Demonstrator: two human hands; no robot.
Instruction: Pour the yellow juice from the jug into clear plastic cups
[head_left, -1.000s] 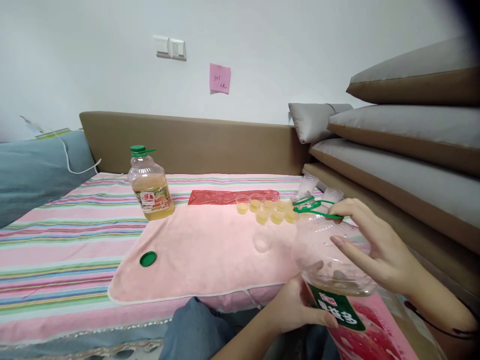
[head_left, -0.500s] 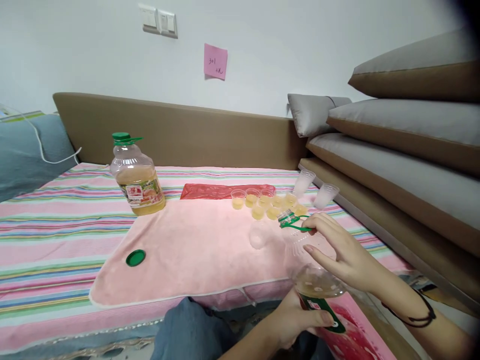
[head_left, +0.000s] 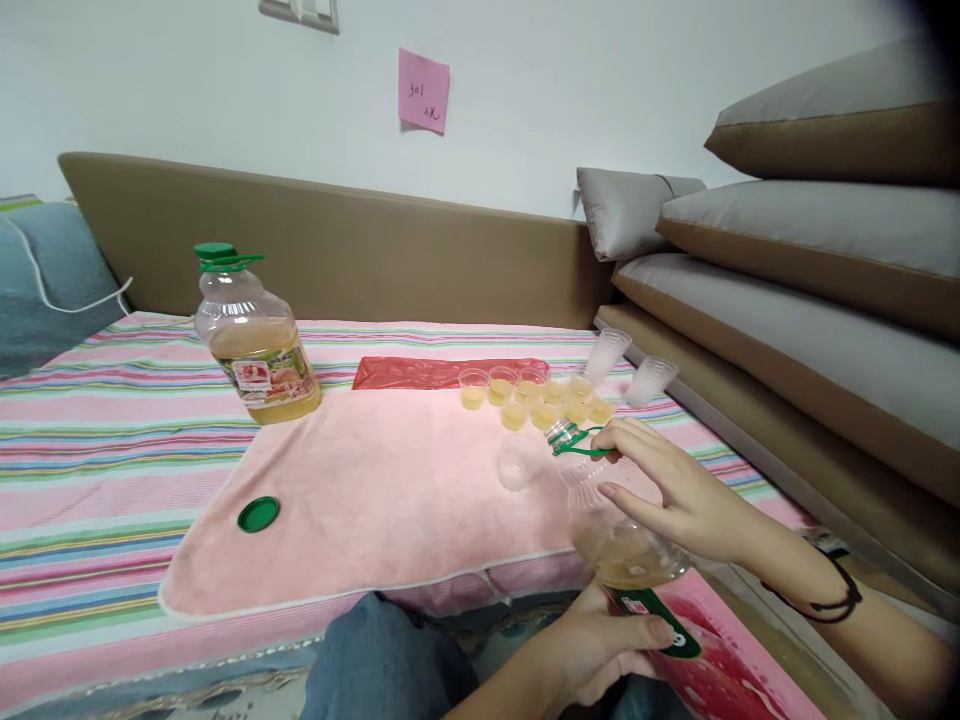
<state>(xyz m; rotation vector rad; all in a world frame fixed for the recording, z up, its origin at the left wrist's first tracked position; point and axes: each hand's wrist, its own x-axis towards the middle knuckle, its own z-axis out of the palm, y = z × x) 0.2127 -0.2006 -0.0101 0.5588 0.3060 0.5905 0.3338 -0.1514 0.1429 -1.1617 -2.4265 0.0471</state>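
Observation:
A large clear juice bottle [head_left: 626, 555] with a pink fruit label leans to the left over the bed's edge, its cap off. Around its lower body my left hand [head_left: 600, 645] is closed. My right hand [head_left: 664, 485] grips the green carrying ring at the bottle's neck. Pale yellow juice lies inside near the shoulder; the mouth points left. Just left of the mouth, a clear plastic cup [head_left: 515, 466] with nothing visible in it stands on the pink cloth [head_left: 375, 500]. Behind it are several small cups [head_left: 514, 415] holding yellow juice.
A second juice bottle [head_left: 259, 350], capped in green, stands at the left. A loose green cap [head_left: 259, 514] lies on the cloth. Two stacks of cups [head_left: 651, 382] and a red plastic bag [head_left: 409, 374] are at the back. Stacked cushions [head_left: 795, 300] rise on the right.
The bottle has tipped a little further left, and its juice has moved up toward the shoulder. Both hands keep their hold. The view has shifted slightly.

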